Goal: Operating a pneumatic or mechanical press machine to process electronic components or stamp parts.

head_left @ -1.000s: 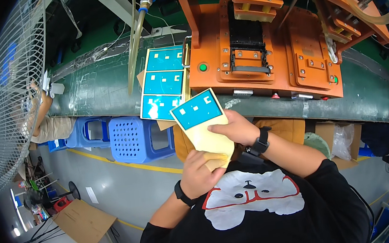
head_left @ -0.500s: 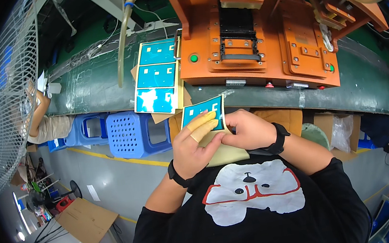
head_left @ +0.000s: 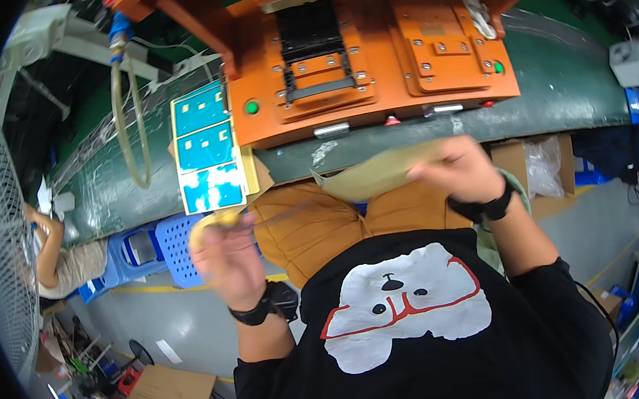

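Note:
My right hand [head_left: 464,169] pinches the right end of a thin, pale olive-yellow sheet [head_left: 380,174], held nearly edge-on above my lap. At its left end the sheet has a curled corner. My left hand [head_left: 229,253], with yellow covers on some fingers, is smeared by motion and is just below the stack of blue-green printed sheets [head_left: 207,149]. Its fingers look closed together. A faint, blurred see-through streak runs from them toward the olive-yellow sheet; what it is I cannot make out. The stack lies at the left end of an orange press machine [head_left: 380,110].
A green-topped bench [head_left: 561,105] carries the machine. A looped hose [head_left: 123,135] hangs at its left. Blue plastic stools [head_left: 176,251] stand left of my lap, near another person's arm [head_left: 48,250]. A cardboard box [head_left: 544,197] with clear plastic is at the right.
My hands have moved apart, left hand leftward, right hand rightward and up with the sheet. Its blue-green face no longer shows. The view has shifted, so the machine appears further left.

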{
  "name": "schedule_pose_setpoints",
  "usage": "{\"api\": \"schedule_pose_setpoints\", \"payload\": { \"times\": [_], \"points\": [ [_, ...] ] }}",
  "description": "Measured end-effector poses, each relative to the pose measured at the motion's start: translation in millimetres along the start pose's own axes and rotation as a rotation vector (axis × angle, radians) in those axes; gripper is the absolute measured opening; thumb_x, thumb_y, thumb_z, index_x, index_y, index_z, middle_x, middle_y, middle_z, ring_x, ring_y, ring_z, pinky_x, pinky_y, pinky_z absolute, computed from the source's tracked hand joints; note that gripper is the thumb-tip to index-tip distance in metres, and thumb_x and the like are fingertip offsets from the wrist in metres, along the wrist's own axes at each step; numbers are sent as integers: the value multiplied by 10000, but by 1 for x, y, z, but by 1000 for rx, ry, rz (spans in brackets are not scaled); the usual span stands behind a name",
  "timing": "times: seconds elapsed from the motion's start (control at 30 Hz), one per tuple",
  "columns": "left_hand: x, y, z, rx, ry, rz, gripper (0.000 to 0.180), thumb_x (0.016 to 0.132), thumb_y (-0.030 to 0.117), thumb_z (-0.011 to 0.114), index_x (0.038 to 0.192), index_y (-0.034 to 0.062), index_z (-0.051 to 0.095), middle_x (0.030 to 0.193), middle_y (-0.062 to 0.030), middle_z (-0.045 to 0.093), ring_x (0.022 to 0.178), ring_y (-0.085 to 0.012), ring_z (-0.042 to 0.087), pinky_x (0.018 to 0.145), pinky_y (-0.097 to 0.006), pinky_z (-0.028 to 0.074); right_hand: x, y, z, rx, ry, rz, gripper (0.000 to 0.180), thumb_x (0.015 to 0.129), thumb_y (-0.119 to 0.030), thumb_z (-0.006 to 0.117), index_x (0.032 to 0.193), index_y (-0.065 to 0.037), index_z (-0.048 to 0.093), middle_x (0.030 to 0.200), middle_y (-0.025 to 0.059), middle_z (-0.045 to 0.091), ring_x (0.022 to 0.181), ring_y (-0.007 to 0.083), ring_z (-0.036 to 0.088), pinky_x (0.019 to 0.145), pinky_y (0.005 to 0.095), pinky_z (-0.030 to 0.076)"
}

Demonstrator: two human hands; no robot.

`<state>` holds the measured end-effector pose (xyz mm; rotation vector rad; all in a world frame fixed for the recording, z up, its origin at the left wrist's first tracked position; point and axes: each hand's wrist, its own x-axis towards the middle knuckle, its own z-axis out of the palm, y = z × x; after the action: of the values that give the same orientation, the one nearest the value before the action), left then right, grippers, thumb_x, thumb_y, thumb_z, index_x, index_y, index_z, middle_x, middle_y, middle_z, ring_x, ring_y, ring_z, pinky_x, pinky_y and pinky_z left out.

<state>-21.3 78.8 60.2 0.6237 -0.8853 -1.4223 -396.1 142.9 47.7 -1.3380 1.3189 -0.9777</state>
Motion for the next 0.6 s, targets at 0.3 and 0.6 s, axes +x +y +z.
{"api": "schedule_pose_setpoints", "payload": {
  "times": [0.3, 0.6],
  "points": [
    [5, -28, 11, 28, -273, -119, 138, 983, 26, 667, 1110, -25, 651, 1092, -184, 729, 1004, -263, 727, 957, -417, 580, -266, 285, -121, 816, 1102, 455, 394, 1016, -176, 664, 1322, 63, 597, 1242, 168, 725, 1097, 298, 724, 977, 430, 582],
    [14, -44, 41, 344, -319, -181, 247, 982, -21, 669, 1225, -68, 659, 1191, -152, 733, 1099, -182, 696, 978, -297, 524, -311, 342, -37, 761, 1299, 1094, 473, 1003, -448, 675, 1250, -47, 623, 1017, 146, 727, 695, 264, 730, 516, 362, 558]
  ]
}}
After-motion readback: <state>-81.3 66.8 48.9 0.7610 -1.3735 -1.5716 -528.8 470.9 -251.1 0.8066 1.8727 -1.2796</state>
